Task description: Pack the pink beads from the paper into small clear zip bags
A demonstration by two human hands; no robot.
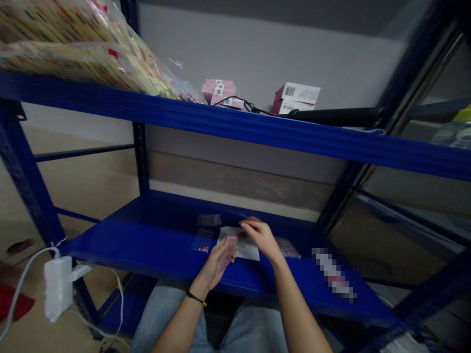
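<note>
My left hand [216, 262], with a dark bracelet at the wrist, is closed on a small clear plastic bag [228, 255] with a pinkish strip at its top. To its right, my right hand [262, 234] hovers above a white sheet of paper [250, 252], fingers pinched together; what they hold, if anything, is too small to make out. Left of the paper lies another clear bag [203, 240] with small pink pieces in its bottom. Behind that one rests a flat stack of clear bags [209, 219]. Beyond my right wrist is a clear bag of small pink pieces [288, 248].
A blue metal shelf [154, 235] carries these things, and an upper shelf beam [235, 123] crosses above my hands. Up there are large filled plastic bags [84, 59], pink boxes [220, 91] and white-and-red boxes [297, 97]. A white power strip [59, 287] hangs at left.
</note>
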